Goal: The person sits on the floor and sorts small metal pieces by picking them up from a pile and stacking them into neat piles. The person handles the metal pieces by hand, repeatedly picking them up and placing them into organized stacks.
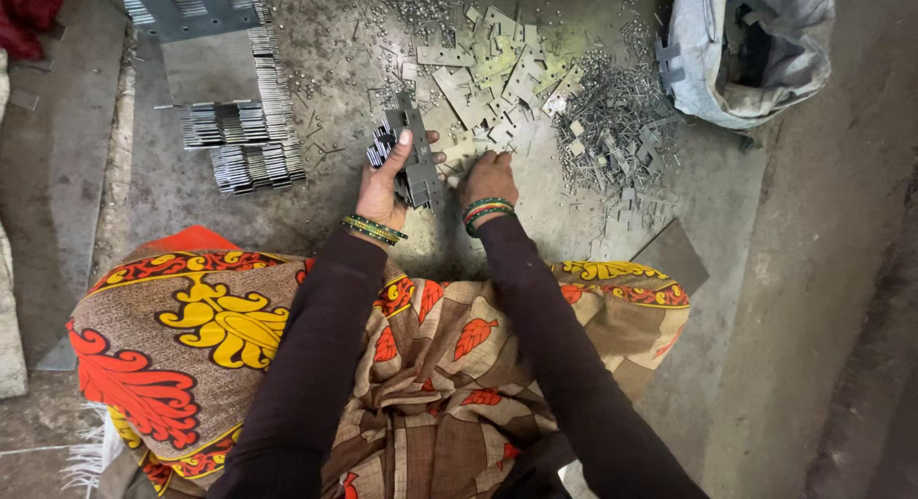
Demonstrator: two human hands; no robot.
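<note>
The left hand [384, 185] grips a stack of thin grey stamped metal plates [409, 153], edges fanned, held just above the concrete floor [535, 212]. The right hand [488, 179], fingers curled, touches the far pile of loose flat metal plates [502, 69].

A small metalworking workshop, worked at floor level. The bare concrete floor [822, 270] is strewn with loose stamped metal plates [497, 69] and small offcuts [617, 117], while finished plates stand in neat stacked rows [239, 136]. A grey sack [755, 50] holding more metal parts sits nearby.
</note>
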